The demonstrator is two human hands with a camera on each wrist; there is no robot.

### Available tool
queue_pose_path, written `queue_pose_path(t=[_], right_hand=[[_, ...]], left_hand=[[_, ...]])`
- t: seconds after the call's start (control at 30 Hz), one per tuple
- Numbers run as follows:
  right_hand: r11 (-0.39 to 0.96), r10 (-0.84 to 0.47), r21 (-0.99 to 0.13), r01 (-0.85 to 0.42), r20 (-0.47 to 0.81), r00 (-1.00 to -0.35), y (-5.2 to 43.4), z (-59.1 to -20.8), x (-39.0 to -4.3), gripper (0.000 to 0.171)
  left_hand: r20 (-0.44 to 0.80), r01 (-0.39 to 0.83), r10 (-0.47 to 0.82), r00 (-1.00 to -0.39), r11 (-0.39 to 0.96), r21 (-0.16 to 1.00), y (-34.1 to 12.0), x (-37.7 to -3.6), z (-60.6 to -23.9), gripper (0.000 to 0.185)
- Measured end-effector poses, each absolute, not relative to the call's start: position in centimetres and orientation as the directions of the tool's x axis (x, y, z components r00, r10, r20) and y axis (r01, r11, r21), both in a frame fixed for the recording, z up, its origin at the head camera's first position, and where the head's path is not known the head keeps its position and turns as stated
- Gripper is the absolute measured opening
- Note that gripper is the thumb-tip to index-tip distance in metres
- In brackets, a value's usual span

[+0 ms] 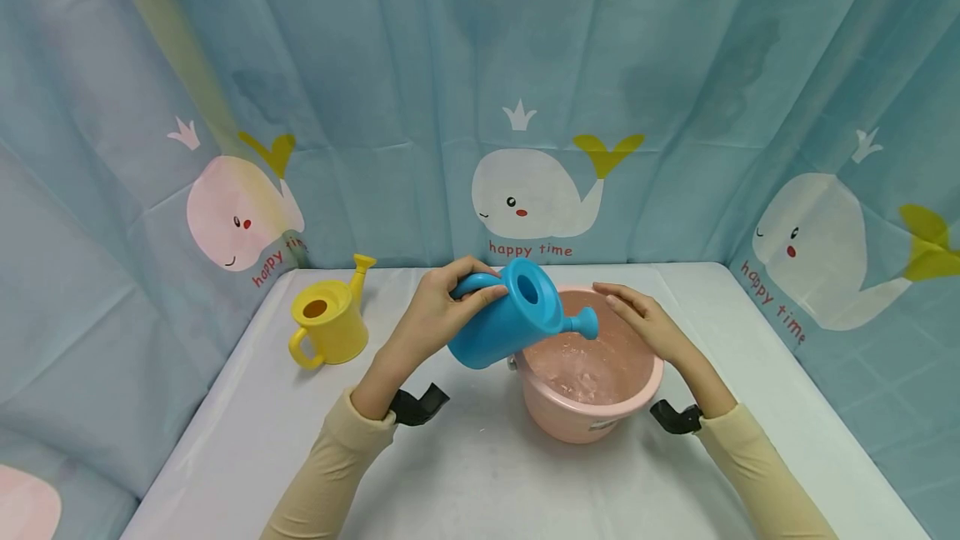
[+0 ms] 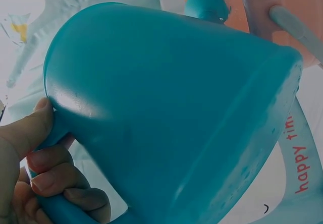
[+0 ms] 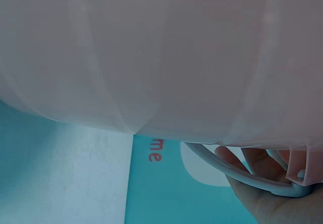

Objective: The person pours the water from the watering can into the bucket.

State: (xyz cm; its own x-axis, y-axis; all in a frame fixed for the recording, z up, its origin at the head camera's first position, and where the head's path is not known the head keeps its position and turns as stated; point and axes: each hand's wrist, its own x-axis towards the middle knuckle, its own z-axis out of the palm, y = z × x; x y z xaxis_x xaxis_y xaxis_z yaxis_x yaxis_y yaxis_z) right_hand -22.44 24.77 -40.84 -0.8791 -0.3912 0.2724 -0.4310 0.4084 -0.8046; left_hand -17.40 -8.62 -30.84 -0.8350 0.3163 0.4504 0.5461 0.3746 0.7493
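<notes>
In the head view my left hand (image 1: 442, 307) grips the handle of a blue watering can (image 1: 495, 327), which is tilted so its spout points right over the bucket. The left wrist view shows the thumb (image 2: 30, 130) on top and the fingers curled round the handle; the can's body (image 2: 166, 103) fills much of that view. Clear, rippled water lies in the pink bucket (image 1: 558, 415). My right hand (image 1: 648, 323) holds the bucket's far right rim. In the right wrist view, its fingers (image 3: 265, 163) show outside the wall behind the grey bail handle (image 3: 242, 176).
A yellow watering can (image 1: 333, 327) stands upright on the white table (image 1: 450, 473), left of my left hand. Blue curtains (image 1: 420, 90) with whale prints hang along the table's back and sides. Black straps (image 1: 416, 405) stick out at both wrists.
</notes>
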Motion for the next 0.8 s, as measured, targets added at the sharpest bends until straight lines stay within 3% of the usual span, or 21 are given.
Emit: queue_pose_path(t=[0.8], right_hand=[[0.415,-0.390,-0.800,-0.434,0.275,-0.879,24.93,-41.04,-22.62,0.037]], left_hand=[[0.455,0.548,0.311,-0.834,0.375,0.748,-8.85,-17.64,-31.10,0.022]])
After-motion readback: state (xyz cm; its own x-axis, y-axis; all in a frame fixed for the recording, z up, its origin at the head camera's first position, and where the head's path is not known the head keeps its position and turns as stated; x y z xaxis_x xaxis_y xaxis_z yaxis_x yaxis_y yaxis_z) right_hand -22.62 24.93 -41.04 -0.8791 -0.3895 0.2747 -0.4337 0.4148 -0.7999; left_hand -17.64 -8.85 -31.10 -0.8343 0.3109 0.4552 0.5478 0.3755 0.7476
